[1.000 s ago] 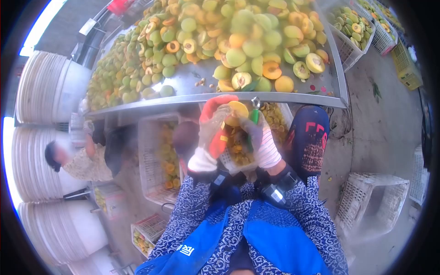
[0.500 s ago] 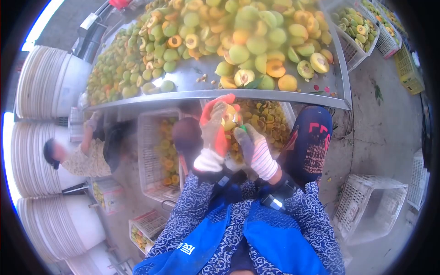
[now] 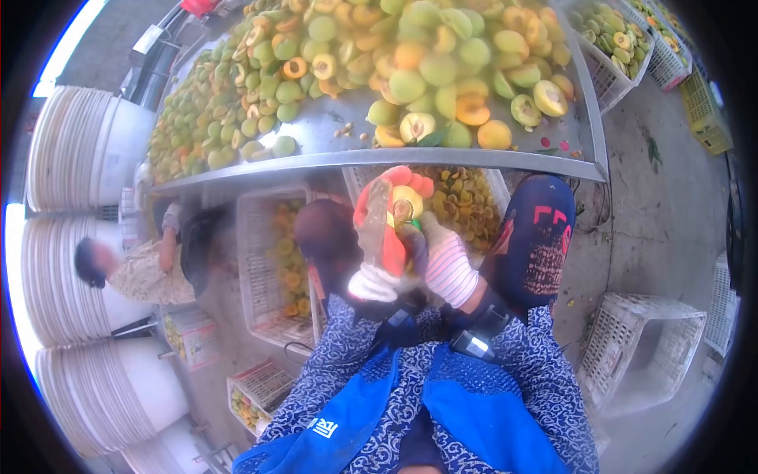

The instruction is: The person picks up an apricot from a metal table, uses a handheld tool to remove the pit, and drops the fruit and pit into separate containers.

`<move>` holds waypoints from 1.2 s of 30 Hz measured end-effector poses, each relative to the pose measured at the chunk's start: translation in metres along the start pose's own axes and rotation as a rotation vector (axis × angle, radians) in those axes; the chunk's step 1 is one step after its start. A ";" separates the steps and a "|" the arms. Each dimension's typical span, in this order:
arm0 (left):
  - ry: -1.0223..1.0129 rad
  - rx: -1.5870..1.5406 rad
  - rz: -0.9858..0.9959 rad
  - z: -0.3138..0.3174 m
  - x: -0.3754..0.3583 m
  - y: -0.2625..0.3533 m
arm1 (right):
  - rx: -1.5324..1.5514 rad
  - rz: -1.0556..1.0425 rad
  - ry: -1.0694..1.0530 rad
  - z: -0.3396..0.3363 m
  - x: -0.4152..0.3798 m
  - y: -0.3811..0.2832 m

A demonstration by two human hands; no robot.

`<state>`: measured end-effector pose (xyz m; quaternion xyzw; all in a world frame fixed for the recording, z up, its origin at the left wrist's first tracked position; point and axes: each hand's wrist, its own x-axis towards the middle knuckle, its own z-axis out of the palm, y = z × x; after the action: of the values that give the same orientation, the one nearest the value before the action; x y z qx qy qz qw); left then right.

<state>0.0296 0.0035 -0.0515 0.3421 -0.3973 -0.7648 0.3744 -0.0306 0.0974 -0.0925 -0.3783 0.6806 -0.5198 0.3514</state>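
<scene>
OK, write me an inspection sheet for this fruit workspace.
Surface: metal table, rimmed, heaped with whole and cut fruit.
Things in hand: one opened fruit and a green-handled tool, working end unclear.
Clutter: leaf and small brown bits on the table.
Hands: left hand gloved, fingers around the opened fruit; right hand gloved, holding the tool against it.
Cables: thin dark loop by a crate, possibly a cord.
Surroundings: stacked white tubs, co-worker, floor crate at right.
</scene>
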 end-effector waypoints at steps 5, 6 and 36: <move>-0.007 -0.103 -0.014 0.016 -0.003 -0.001 | 0.184 -0.022 0.087 0.013 0.000 0.015; 0.000 -0.102 -0.026 0.015 -0.003 -0.001 | 0.213 -0.031 0.094 0.015 0.000 0.018; -0.202 0.251 0.009 0.009 0.008 0.008 | 0.852 0.596 -0.618 -0.050 0.002 -0.026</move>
<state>0.0209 -0.0037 -0.0423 0.3058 -0.5268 -0.7380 0.2904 -0.0712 0.1131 -0.0563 -0.1308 0.3557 -0.4917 0.7840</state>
